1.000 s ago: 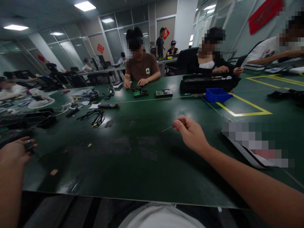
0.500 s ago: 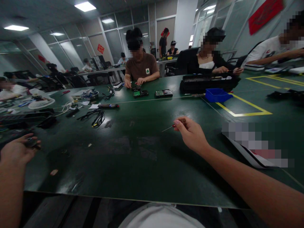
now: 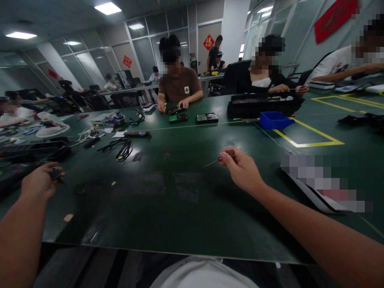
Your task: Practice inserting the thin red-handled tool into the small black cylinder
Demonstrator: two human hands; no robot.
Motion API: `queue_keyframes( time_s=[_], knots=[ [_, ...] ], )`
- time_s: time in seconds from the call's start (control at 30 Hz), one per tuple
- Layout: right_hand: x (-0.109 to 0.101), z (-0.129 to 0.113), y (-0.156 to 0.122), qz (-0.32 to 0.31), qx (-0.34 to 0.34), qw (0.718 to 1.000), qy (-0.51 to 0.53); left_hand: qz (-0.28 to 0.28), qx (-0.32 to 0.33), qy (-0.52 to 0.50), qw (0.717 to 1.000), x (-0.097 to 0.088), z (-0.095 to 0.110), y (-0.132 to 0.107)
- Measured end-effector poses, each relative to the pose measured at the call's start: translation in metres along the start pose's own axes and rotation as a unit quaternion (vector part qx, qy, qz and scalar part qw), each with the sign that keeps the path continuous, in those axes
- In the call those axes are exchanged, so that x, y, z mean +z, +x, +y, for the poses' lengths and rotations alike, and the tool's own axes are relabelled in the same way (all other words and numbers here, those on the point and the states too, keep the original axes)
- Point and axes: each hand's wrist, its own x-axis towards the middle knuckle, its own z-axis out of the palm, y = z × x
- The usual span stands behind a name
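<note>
My right hand point(image 3: 243, 170) hovers over the middle of the dark green table point(image 3: 168, 200), fingers pinched on a small screwdriver point(image 3: 216, 160) with a reddish handle and a thin shaft pointing left. My left hand point(image 3: 40, 182) is at the left side of the table, fingers closed around a small dark object point(image 3: 55, 173) that I cannot make out clearly.
Black cables point(image 3: 120, 149) and tools lie at the back left. Circuit boards point(image 3: 192, 117) sit before a seated person in a brown shirt. A blue bin point(image 3: 274, 119), a long black device point(image 3: 261, 105) and yellow tape lines point(image 3: 312, 138) are at the right. A flat item point(image 3: 318, 188) lies near my right arm.
My left hand has moved right and inward over the table with the small dark object in it. My right hand and the screwdriver have stayed put.
</note>
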Motion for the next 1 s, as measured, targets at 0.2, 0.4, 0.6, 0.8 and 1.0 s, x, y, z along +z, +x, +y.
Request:
queue_keyframes(
  time_s=[0.2,0.4,0.6,0.8,1.0],
  knots=[
    [-0.001,-0.001,-0.001,-0.009,0.009,1.0,-0.001,-0.141,-0.031,-0.163,0.976,0.036,0.033,-0.042],
    [-0.001,-0.001,-0.001,-0.003,0.006,1.0,0.006,-0.325,0.026,-0.21,0.922,0.085,0.069,-0.098],
    [-0.001,-0.001,-0.001,-0.007,0.004,1.0,0.015,-0.435,0.125,-0.102,0.886,0.131,0.099,-0.166],
    [-0.001,-0.005,-0.003,-0.02,-0.01,1.0,0.013,-0.556,0.133,-0.133,0.809,0.16,0.112,-0.227],
    [-0.002,-0.01,-0.003,-0.074,-0.017,0.997,-0.022,-0.594,0.227,-0.016,0.771,0.175,0.097,-0.268]
  ],
)
